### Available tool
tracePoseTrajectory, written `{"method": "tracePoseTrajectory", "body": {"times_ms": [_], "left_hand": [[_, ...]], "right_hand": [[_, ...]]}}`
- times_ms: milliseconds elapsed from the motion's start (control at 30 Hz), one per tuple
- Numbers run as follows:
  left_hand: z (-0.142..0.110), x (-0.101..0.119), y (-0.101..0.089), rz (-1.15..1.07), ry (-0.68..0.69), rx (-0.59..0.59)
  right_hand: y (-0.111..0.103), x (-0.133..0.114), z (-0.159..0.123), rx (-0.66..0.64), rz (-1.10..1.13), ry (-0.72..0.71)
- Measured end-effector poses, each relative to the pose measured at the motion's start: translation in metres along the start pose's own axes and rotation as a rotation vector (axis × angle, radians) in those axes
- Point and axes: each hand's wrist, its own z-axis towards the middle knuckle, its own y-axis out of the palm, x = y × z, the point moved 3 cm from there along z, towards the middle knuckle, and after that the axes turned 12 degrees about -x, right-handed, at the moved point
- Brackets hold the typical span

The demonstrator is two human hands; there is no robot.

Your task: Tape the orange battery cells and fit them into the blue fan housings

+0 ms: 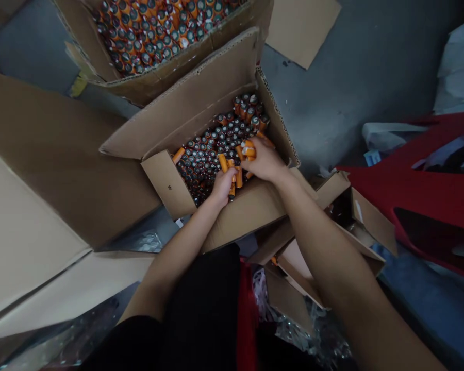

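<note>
From the head camera, an open cardboard box sits on the floor in front of the person, its flaps folded outward, which leaves room for both hands. Inside, packed cylinders mostly stand on end, side by side, probably because upright rows use the space best and keep them from rolling.

The left hand is over the near side of the box, its fingers closed around several orange cylinders, which jut out at differing angles; bunching them likely lets one hand carry more. The right hand, just beside it, has its fingers curled onto another cluster near the box's right wall; the undersides of both grips are hidden, so the exact count cannot be told.

Beyond the raised far flap, a second box holds similar cylinders, also tightly packed, presumably for the same steadiness.
</note>
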Motion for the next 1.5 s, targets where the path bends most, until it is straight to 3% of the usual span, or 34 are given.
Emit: {"method": "tracePoseTrajectory", "body": {"times_ms": [167, 333, 467, 567, 733, 967, 1067, 1167, 1233, 1333, 1400, 1500], "left_hand": [[-0.001, 0.002, 0.004, -0.079, 0.016, -0.054], [0.004, 0.002, 0.003, -0.204, -0.011, -0.164], [0.008, 0.000, 0.002, -0.210, 0.014, -0.146], [0.007, 0.002, 0.003, -0.238, 0.023, -0.171], [0.002, 0.010, 0.004, -0.259, -0.037, -0.241], [-0.014, 0.018, 0.013, -0.238, 0.032, -0.185], [-0.043, 0.024, 0.025, -0.160, 0.136, -0.160], [-0.091, 0.032, 0.045, 0.006, 0.191, -0.267], [-0.128, 0.039, 0.062, 0.178, 0.211, -0.456], [-0.175, 0.038, 0.090, 0.441, 0.277, -0.848], [-0.193, 0.021, 0.110, 0.591, 0.318, -1.077], [-0.195, -0.028, 0.141, 0.808, 0.263, -1.261]], "right_hand": [[0.007, -0.002, -0.003, -0.093, 0.138, 0.113], [0.024, -0.009, -0.002, -0.097, -0.072, 0.227], [0.035, -0.013, -0.006, -0.044, -0.109, 0.260], [0.034, -0.015, -0.007, 0.020, -0.111, 0.259], [0.026, -0.020, -0.006, -0.002, -0.100, 0.283], [0.016, -0.029, -0.010, -0.091, 0.103, 0.262], [0.005, -0.044, -0.045, 0.088, 0.149, 0.165], [-0.011, -0.066, -0.115, 0.313, 0.161, 0.122], [-0.018, -0.080, -0.171, 0.474, 0.246, 0.164], [-0.015, -0.096, -0.250, 0.776, 0.499, 0.246], [-0.006, -0.096, -0.294, 0.987, 0.658, 0.293], [0.007, -0.075, -0.339, 1.202, 0.806, 0.391]]}}
